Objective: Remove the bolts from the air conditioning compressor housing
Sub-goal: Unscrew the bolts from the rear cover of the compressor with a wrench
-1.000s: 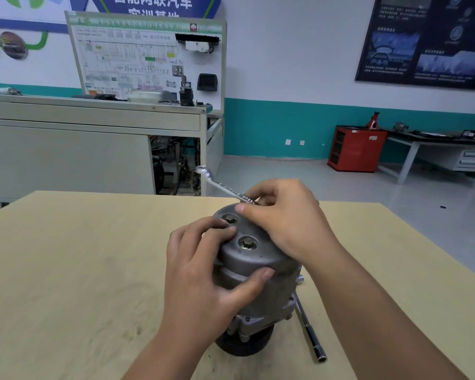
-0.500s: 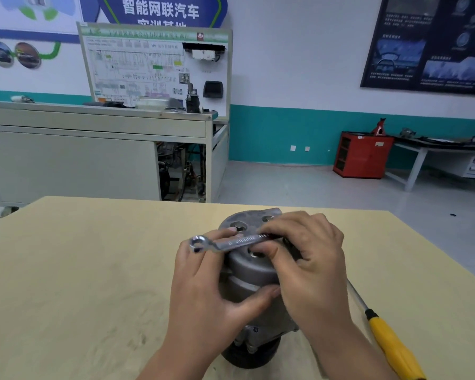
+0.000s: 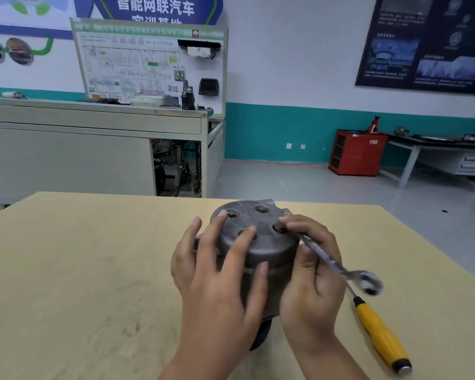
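The left hand lies spread on top of the compressor, pressing it onto the table. The right hand grips the wrench, whose tip sits on the bolt at the top's right edge; its handle points back toward the person's right.

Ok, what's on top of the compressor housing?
The left hand rests spread on it. The right hand holds the wrench on a bolt its fingertips hide. One bolt head shows; fingers partly cover others.
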`<action>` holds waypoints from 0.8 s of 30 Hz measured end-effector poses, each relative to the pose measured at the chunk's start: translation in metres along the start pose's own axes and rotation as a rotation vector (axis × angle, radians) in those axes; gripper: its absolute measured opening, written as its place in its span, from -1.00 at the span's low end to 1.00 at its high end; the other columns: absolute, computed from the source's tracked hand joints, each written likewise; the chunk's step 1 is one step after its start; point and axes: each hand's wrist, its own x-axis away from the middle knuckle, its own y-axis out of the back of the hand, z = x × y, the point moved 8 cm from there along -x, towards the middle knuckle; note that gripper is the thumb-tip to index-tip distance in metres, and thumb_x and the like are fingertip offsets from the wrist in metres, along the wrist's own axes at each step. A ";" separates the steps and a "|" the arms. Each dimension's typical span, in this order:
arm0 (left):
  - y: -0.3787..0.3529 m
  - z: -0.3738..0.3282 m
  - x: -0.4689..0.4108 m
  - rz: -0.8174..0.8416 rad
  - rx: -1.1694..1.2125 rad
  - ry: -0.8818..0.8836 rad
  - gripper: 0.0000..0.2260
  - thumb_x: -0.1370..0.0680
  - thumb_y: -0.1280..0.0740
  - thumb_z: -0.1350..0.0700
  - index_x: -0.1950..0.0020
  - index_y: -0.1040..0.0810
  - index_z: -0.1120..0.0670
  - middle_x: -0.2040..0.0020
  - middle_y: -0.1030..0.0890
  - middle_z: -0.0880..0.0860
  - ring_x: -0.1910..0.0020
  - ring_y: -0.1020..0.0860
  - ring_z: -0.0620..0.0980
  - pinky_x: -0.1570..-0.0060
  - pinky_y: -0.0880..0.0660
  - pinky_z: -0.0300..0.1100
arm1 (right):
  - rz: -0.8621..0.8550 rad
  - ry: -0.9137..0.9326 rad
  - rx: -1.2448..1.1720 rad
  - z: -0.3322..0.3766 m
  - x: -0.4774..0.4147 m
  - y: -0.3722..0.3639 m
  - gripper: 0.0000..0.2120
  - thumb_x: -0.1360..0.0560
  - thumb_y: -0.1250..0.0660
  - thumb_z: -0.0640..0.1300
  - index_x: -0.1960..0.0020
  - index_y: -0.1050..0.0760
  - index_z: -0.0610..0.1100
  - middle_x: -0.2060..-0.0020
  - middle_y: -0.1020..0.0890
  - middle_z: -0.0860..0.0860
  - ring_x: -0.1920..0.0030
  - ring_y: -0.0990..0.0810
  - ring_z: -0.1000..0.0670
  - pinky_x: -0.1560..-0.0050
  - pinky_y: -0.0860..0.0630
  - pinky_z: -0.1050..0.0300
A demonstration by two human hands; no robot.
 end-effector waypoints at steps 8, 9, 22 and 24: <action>-0.014 0.001 0.004 0.021 0.012 0.029 -0.37 -0.28 -0.36 -0.25 -0.25 -0.33 0.01 -0.31 -0.33 0.11 -0.38 -0.23 0.21 -0.35 -0.25 0.11 | -0.355 -0.579 -0.118 -0.039 -0.027 0.022 -0.79 -0.66 0.01 -0.16 0.06 -0.34 -0.01 0.45 -0.64 0.02 0.35 -0.61 0.13 0.28 -0.48 0.40; -0.015 0.002 0.004 0.027 0.000 0.019 -0.36 -0.27 -0.36 -0.25 -0.26 -0.33 -0.01 -0.31 -0.32 0.10 -0.38 -0.22 0.21 -0.36 -0.25 0.10 | -0.301 -0.654 -0.094 -0.045 -0.033 0.021 -0.80 -0.66 0.00 -0.17 0.07 -0.34 -0.02 0.51 -0.61 0.05 0.43 -0.57 0.19 0.39 -0.42 0.46; -0.013 0.003 0.009 -0.016 -0.012 -0.053 -0.50 -0.33 -0.35 -0.22 -0.21 -0.41 -0.11 -0.32 -0.29 0.15 -0.37 -0.17 0.27 -0.27 -0.32 0.26 | 0.526 -0.768 0.569 -0.051 -0.069 -0.043 -0.89 -0.52 -0.28 -0.18 0.02 -0.44 -0.22 0.18 -0.53 -0.15 0.17 -0.52 -0.13 0.13 -0.47 0.05; -0.017 0.000 0.007 0.012 -0.023 -0.067 -0.50 -0.32 -0.37 -0.21 -0.21 -0.41 -0.12 -0.32 -0.28 0.15 -0.36 -0.18 0.27 -0.27 -0.32 0.24 | 0.648 -0.685 0.703 -0.041 -0.065 -0.064 -0.87 -0.52 -0.25 -0.19 -0.04 -0.50 -0.18 0.08 -0.58 -0.17 -0.01 -0.55 -0.22 -0.11 -0.47 -0.10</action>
